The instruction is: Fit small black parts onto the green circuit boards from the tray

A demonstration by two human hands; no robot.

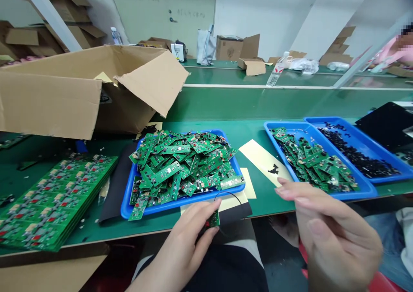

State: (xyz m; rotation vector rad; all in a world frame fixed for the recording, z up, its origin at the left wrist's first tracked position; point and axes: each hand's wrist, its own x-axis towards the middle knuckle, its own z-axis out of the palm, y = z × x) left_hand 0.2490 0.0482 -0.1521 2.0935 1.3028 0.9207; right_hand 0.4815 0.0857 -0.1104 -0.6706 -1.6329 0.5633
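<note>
My left hand (190,234) is closed around a small green circuit board (214,219) at the front edge of the bench. Most of that board is hidden by the fingers. A thin black wire (235,195) curves beside it; whether it joins the board I cannot tell. Behind it, a blue tray (125,197) is heaped with green circuit boards (180,163). My right hand (332,236) is raised in front of a second blue tray (368,191), fingers stretched out and thumb apart, nothing visible in them. Near its fingertips, small black pieces (273,169) lie on a cream paper strip (254,151).
A third blue tray (396,163) holds many small black parts. Stacked circuit panels (58,197) lie at left, below a large open cardboard box (48,98). A water bottle (277,70) stands behind the bench divider. Another person's pink sleeve (392,46) shows at far right.
</note>
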